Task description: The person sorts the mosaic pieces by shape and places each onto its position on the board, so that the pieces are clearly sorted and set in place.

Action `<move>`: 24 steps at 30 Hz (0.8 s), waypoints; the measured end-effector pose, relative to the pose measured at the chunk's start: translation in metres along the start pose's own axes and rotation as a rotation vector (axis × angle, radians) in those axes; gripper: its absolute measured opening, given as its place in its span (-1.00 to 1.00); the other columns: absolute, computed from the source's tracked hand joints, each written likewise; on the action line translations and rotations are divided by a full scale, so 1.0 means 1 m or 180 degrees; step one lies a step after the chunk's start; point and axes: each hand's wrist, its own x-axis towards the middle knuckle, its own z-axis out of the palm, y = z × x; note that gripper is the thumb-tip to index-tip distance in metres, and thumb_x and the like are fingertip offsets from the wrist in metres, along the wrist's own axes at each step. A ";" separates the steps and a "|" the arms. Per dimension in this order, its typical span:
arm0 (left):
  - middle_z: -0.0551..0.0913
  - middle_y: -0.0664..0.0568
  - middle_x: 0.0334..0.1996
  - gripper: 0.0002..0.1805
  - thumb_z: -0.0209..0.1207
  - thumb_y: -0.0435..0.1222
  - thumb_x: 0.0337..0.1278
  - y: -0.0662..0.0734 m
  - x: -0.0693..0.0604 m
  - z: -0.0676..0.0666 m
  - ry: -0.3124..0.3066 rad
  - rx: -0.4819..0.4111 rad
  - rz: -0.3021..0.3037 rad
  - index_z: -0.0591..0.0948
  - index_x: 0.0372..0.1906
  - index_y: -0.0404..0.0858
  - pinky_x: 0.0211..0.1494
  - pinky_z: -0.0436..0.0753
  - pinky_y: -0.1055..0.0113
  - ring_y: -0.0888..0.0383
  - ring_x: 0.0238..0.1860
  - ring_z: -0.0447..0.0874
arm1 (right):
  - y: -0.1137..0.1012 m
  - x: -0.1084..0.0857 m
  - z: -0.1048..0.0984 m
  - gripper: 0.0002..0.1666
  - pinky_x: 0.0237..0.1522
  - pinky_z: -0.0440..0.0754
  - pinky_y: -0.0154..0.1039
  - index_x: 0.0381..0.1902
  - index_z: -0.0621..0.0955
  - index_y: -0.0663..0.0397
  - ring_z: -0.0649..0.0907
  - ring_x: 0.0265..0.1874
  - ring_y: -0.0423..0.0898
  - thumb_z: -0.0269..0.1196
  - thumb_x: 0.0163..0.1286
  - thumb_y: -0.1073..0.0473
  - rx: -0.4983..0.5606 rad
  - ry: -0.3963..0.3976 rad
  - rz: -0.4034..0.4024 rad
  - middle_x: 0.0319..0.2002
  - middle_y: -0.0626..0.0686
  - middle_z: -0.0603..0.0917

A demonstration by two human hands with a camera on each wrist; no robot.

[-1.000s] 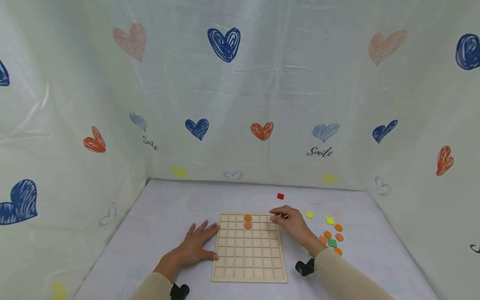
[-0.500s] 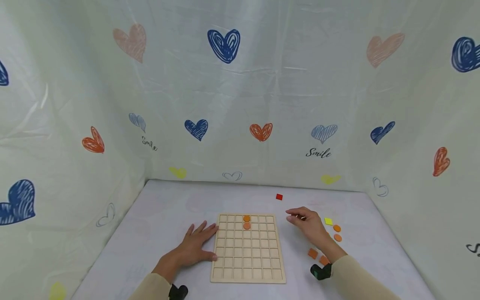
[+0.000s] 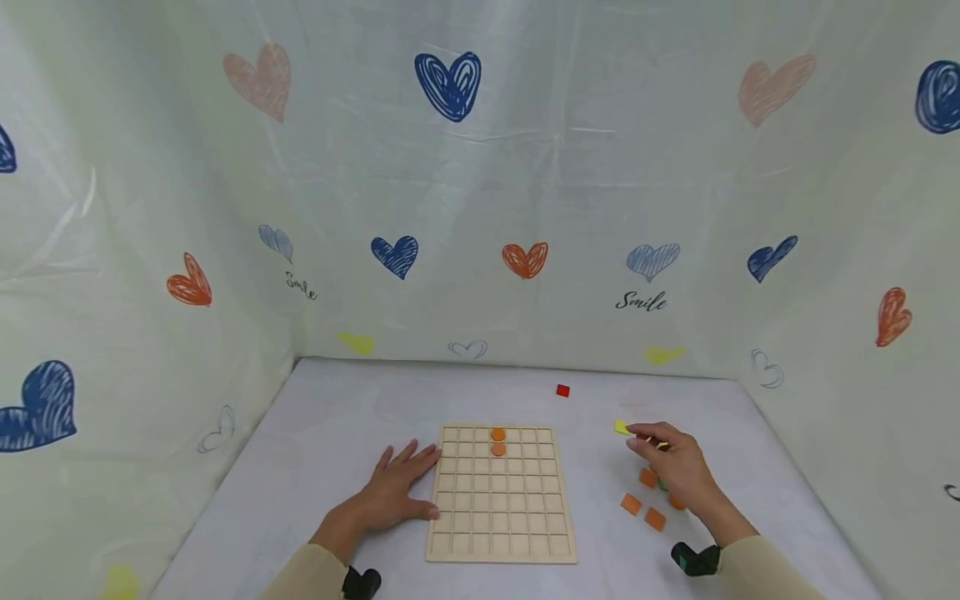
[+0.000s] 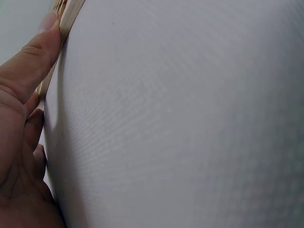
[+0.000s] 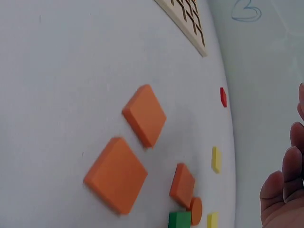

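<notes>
The board [image 3: 517, 502] is set near the middle of the table [image 3: 352, 408], two orange discs [image 3: 498, 435] seated in one column at its far end, and its left edge is met by the spread left hand [image 3: 393, 493], seemingly so that sliding is prevented. The right hand [image 3: 682, 467] is held at the right, thumb and forefinger parted near the farther of two yellow tiles [image 3: 621, 427], nothing seen pinched; three orange tiles [image 3: 631, 503], one green tile [image 5: 179, 220] and one red tile [image 3: 562, 390] are also counted, but loose discs [image 5: 196, 211], partly hidden, cannot be.
</notes>
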 end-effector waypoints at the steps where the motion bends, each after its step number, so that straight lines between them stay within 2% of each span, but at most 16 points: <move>1: 0.30 -0.11 0.63 0.10 0.54 0.12 -0.02 0.001 0.000 0.000 0.0000 -0.0007 0.0003 0.35 0.61 -0.21 0.71 -0.33 -0.34 -0.27 0.71 -0.06 | 0.002 -0.001 -0.005 -0.56 -0.29 0.66 -0.41 0.20 0.73 0.10 0.55 -0.18 -0.20 0.41 0.48 0.01 -0.0064 -0.0007 0.0070 -0.03 0.06 0.68; 7: 0.30 -0.11 0.63 0.10 0.55 0.09 -0.03 0.006 -0.001 0.000 -0.0010 -0.0007 -0.0020 0.35 0.61 -0.22 0.72 -0.32 -0.34 -0.27 0.71 -0.06 | 0.024 -0.003 -0.032 -0.48 -0.27 0.67 -0.40 0.31 0.67 0.10 0.53 -0.06 -0.05 0.37 0.51 -0.01 -0.0445 -0.0039 0.0348 0.11 0.17 0.66; 16: 0.29 -0.09 0.64 0.10 0.54 0.10 -0.01 0.004 0.002 -0.002 -0.0023 0.0064 -0.0015 0.34 0.62 -0.20 0.72 -0.32 -0.32 -0.25 0.71 -0.06 | 0.054 -0.003 -0.057 -0.43 -0.29 0.57 -0.44 0.36 0.61 0.19 0.50 0.00 0.03 0.34 0.52 0.02 -0.0711 0.0007 0.0473 0.19 0.28 0.60; 19: 0.29 -0.09 0.64 0.10 0.54 0.10 -0.02 0.004 0.003 -0.003 -0.0018 0.0032 -0.0038 0.34 0.62 -0.20 0.73 -0.32 -0.32 -0.25 0.71 -0.07 | 0.061 0.000 -0.061 -0.49 -0.24 0.57 -0.38 0.35 0.62 0.20 0.50 0.02 0.07 0.30 0.52 0.12 -0.0759 -0.0021 0.0455 0.21 0.31 0.60; 24: 0.29 -0.09 0.64 0.11 0.54 0.10 -0.02 0.003 0.002 -0.003 -0.0021 0.0009 -0.0041 0.34 0.62 -0.20 0.72 -0.33 -0.32 -0.25 0.71 -0.07 | 0.070 0.007 -0.063 -0.51 -0.06 0.53 -0.13 0.36 0.60 0.21 0.49 0.10 0.18 0.25 0.54 0.17 -0.0835 -0.0147 0.0526 0.28 0.37 0.56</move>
